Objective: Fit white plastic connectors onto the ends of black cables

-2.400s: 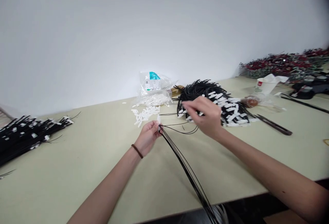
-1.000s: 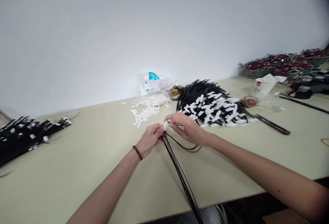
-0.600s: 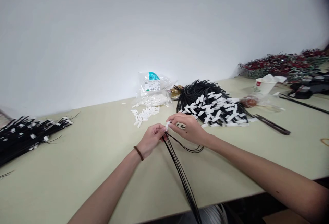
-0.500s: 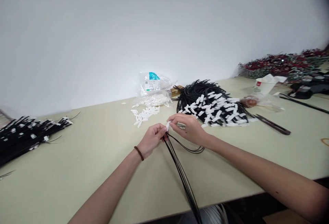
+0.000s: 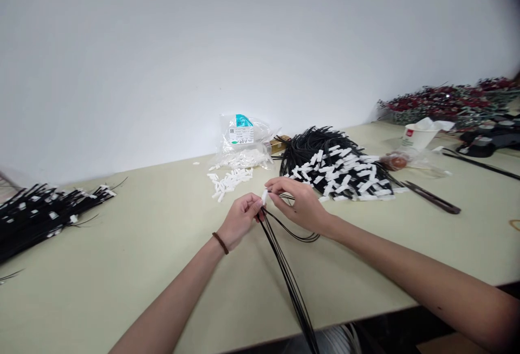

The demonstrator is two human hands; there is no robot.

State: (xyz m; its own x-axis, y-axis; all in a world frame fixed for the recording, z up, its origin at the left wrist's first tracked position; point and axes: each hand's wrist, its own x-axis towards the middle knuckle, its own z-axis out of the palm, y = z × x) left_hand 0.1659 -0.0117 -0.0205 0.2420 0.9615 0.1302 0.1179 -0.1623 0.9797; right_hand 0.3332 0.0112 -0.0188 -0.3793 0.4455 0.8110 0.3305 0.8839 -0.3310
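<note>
My left hand point(image 5: 239, 219) is closed round the top of a bundle of thin black wires point(image 5: 286, 278), which runs down off the table's front edge. My right hand point(image 5: 298, 202) pinches a small white connector point(image 5: 264, 197) against the wire ends, right beside the left fingertips. A loop of black wire point(image 5: 300, 235) lies on the table under my right wrist. Both hands meet above the middle of the pale table point(image 5: 122, 267).
Behind my hands lie loose white connectors point(image 5: 227, 180), a clear bag of them point(image 5: 242, 140) and a heap of black wires with white connectors point(image 5: 337, 164). Another black wire pile point(image 5: 40, 213) sits far left. A paper cup point(image 5: 418, 134), dark tools point(image 5: 433, 198) and red-green parts point(image 5: 447, 99) are at right.
My right hand came back from the wire heap to my left hand, bringing a white connector to the wire ends. Over the last half second the hands barely move.
</note>
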